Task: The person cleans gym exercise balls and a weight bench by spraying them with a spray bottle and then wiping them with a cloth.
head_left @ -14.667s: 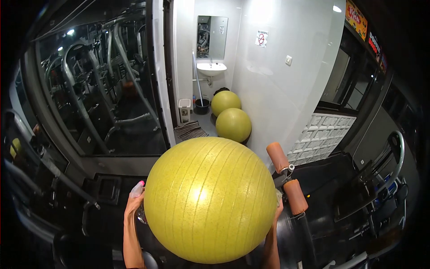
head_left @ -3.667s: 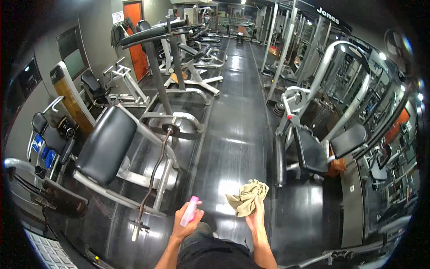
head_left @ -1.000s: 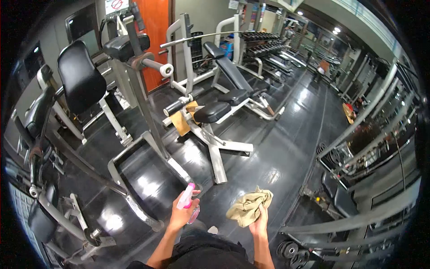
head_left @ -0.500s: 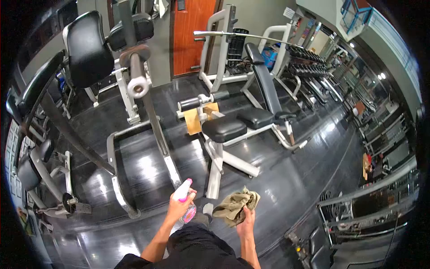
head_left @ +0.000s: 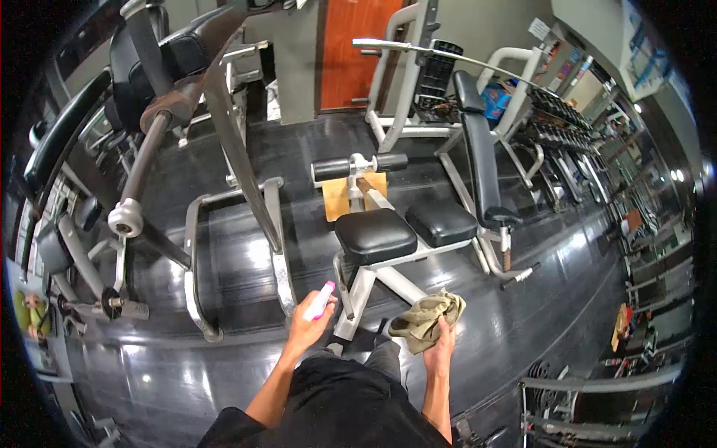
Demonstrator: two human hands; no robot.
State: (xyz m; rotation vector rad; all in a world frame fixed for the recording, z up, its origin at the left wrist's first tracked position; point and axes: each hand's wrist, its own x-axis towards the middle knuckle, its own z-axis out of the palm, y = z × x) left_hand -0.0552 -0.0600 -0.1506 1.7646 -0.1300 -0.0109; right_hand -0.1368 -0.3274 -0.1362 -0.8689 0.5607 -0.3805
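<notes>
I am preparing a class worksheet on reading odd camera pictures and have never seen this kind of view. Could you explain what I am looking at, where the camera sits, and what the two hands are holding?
The picture comes from one camera worn on a person's head, looking forward and down, so the rounded edges bend the room. At the bottom you see the person's own arms and dark clothing. The left hand holds a spray bottle with a pink top, its fingers wrapped around it. The right hand grips a crumpled olive-tan cloth. The room is a gym with a shiny black floor. Just ahead stands a white-framed bench with black seat pads and a long black backrest. To the left is another machine with a metal frame, and an orange door is at the back.
</notes>
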